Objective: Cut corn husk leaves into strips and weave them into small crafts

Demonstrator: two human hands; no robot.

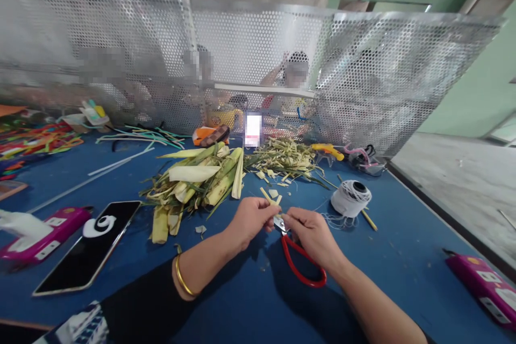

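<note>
The fingertips of the left hand (252, 221) are pinched together around some short pale yellow-green strips of leaf (271, 198), and the right hand (312, 234) is bent close beside it, its thumb and fingers closed at the metal blades of the red-handled scissors (303, 266). The two hands almost meet, above the blue tabletop (242, 301), nearer to its front edge than the mesh is. The red handle loops hang below the right hand, and no finger is inside them. On the left wrist there is a gold-coloured bangle (183, 279). Just beyond the hands, to the left, lies a pile of broad green and pale husk leaves (197, 177); behind, a heap of thin shredded leaf pieces (284, 158). To the right stands a white spool of thread (350, 199), with loose thread around its foot. Toward the left edge of the tabletop are a black phone (88, 250) and a magenta power strip (50, 234); another magenta power strip (484, 285) is near the right edge. Along the far edge rises a perforated metal screen (258, 43), and people are behind it.
</note>
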